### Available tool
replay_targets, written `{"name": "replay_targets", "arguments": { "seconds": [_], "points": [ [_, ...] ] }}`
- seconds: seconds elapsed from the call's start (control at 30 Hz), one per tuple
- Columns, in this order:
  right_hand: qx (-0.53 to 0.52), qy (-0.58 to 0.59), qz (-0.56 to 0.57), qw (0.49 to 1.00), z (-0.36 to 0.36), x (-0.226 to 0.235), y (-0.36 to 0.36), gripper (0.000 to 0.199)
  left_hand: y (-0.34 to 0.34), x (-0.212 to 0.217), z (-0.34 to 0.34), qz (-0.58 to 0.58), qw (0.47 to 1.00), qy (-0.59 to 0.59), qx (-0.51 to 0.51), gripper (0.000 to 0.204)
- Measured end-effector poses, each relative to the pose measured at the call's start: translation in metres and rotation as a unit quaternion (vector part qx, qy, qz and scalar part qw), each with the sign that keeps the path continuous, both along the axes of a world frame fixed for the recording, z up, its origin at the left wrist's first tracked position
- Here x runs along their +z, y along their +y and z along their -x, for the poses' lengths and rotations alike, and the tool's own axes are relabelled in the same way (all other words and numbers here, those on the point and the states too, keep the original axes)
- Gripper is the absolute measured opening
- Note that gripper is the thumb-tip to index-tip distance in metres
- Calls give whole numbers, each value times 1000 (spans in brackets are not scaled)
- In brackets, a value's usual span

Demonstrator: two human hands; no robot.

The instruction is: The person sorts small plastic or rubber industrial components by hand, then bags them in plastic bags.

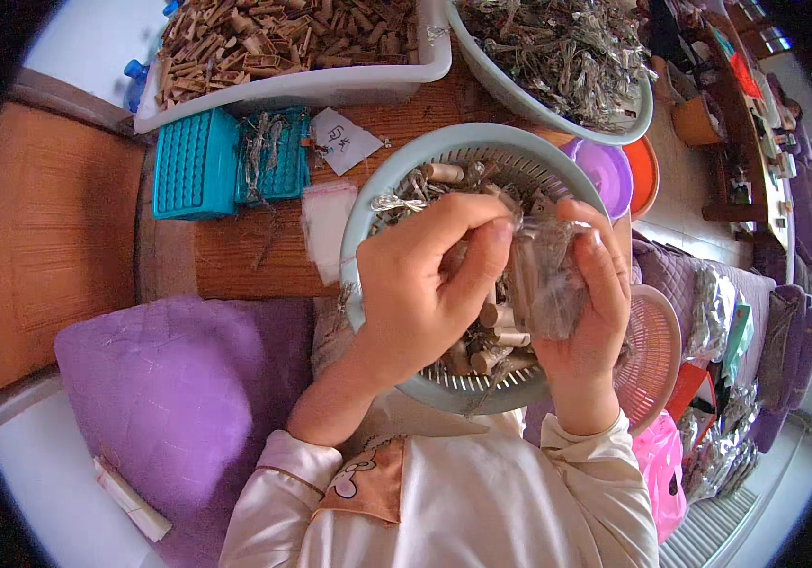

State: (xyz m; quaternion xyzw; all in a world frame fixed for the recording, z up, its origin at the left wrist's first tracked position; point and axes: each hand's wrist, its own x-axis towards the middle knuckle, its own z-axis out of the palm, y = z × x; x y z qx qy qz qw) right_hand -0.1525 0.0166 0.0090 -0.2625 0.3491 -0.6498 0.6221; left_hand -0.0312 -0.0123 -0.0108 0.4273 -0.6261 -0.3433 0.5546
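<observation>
A clear plastic bag [553,293] is held up over a grey-green slotted basket [368,232], with brown pieces visible through its film. My left hand [410,284] is closed in a pinch, thumb against forefinger, at the bag's upper left edge. Around the bag's right side and underside curls my right hand [588,336], its thumb and fingers gripping the film. Inside the basket lie short brown tubes [493,358] mixed with thin silvery wire bundles [398,203]. The hands hide part of the basket's contents.
Beyond the basket are a whitish tub [330,90] of brown pieces and a pale basin [647,104] of silvery bundles. Teal trays [196,166] and white paper [344,142] lie left on the wooden table. Purple bowl [605,175] and pink basket [652,355] stand right; a purple cushion [164,388] sits left.
</observation>
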Motion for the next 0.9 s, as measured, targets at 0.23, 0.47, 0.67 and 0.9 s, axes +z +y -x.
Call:
{"name": "replay_targets", "arguments": {
  "seconds": [0.23, 0.47, 0.67, 0.9],
  "points": [
    [73, -169, -14, 983, 7, -7, 8, 17, 11, -4, 1, 69, 997, -35, -8, 10],
    [79, -227, 33, 970, 6, -5, 7, 25, 13, -10, -1, 228, 967, -114, -6, 25],
    [-123, 301, -103, 940, 37, -2, 29, 31, 14, -16, -31, 192, 944, -265, -45, 3],
    [-200, 770, -154, 586, 181, -53, 99, 18, -7, -90, -116, -134, 933, -223, 248, 28]
  ]
}}
